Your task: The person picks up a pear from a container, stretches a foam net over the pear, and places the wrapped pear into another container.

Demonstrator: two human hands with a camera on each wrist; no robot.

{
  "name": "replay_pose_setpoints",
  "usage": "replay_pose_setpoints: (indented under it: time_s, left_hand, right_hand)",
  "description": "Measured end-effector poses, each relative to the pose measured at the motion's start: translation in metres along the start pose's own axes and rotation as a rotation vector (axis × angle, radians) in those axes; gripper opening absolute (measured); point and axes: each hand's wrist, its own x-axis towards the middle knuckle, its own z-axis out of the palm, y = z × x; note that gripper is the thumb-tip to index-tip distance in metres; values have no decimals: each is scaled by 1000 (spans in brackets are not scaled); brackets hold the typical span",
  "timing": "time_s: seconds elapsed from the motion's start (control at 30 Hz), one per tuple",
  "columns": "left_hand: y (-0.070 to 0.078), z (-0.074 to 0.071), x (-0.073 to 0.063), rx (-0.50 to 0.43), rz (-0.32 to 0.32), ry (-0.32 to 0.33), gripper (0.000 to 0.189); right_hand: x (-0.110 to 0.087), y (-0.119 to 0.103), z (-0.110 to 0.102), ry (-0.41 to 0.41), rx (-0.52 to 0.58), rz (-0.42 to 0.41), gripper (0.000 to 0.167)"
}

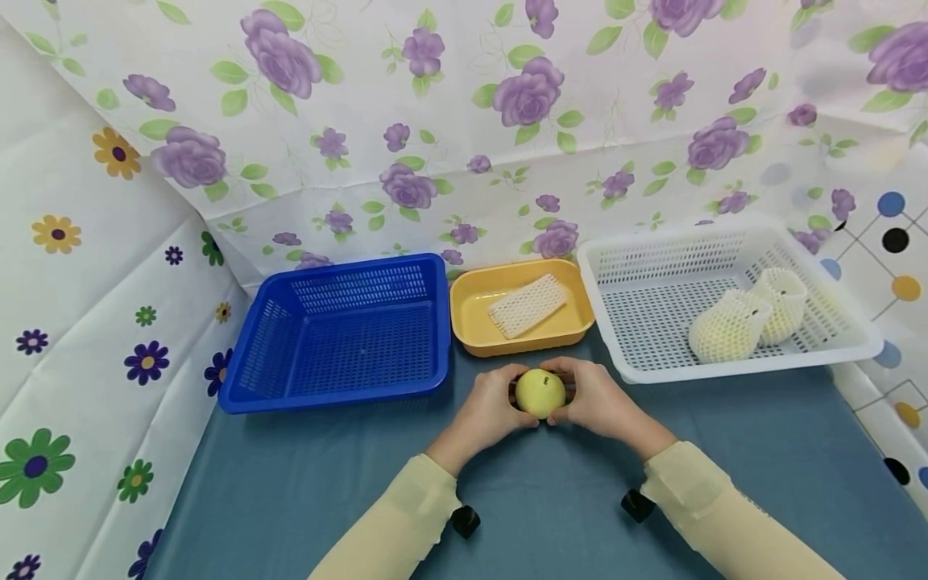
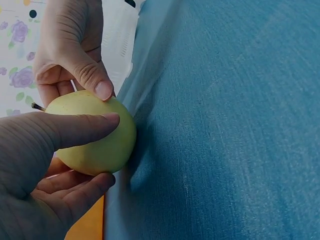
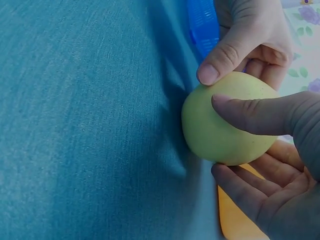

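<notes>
A round, yellow-green pear (image 1: pixel 540 394) with a short dark stem is held between both hands, low over the blue-green cloth. My left hand (image 1: pixel 491 409) grips its left side, thumb across the near face and fingers curled underneath in the left wrist view. From the other side my right hand (image 1: pixel 596 400) holds it the same way, its thumb (image 3: pixel 245 112) lying over the skin. The two thumb tips come close together on the near side. Just beyond the hands, a white foam net sleeve (image 1: pixel 528 306) lies flat in a yellow tray (image 1: pixel 500 348).
At the left stands a blue plastic basket (image 1: pixel 333 395). A white basket (image 1: pixel 623 322) on the right holds two fruits in foam nets (image 1: pixel 728 326). Flower-printed sheeting (image 1: pixel 406 121) rises behind them, and the blue-green cloth (image 1: pixel 544 515) covers the table.
</notes>
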Motion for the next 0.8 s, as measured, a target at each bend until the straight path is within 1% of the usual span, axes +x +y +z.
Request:
replay_pose_setpoints:
  time_s: [0.13, 0.3, 0.47, 0.6, 0.7, 0.8]
  left_hand:
    - [0, 0, 0, 9, -7, -3, 71]
    - [0, 0, -1, 13, -36, -30, 71]
    - [0, -5, -1, -60, -56, -64, 69]
    - [-1, -10, -2, -141, -94, -86, 68]
    - [-1, -15, -3, -170, -117, -99, 65]
    - [-1, -20, -5, -183, -121, -98, 59]
  right_hand:
    - [0, -1, 0, -7, -4, -8, 78]
    - [0, -1, 0, -25, -10, -30, 80]
    - [0, -2, 0, -22, -19, -35, 80]
    - [0, -1, 0, -32, -6, -34, 80]
    - [0, -1, -1, -51, 9, -33, 81]
    - [-1, -3, -4, -65, 25, -32, 81]
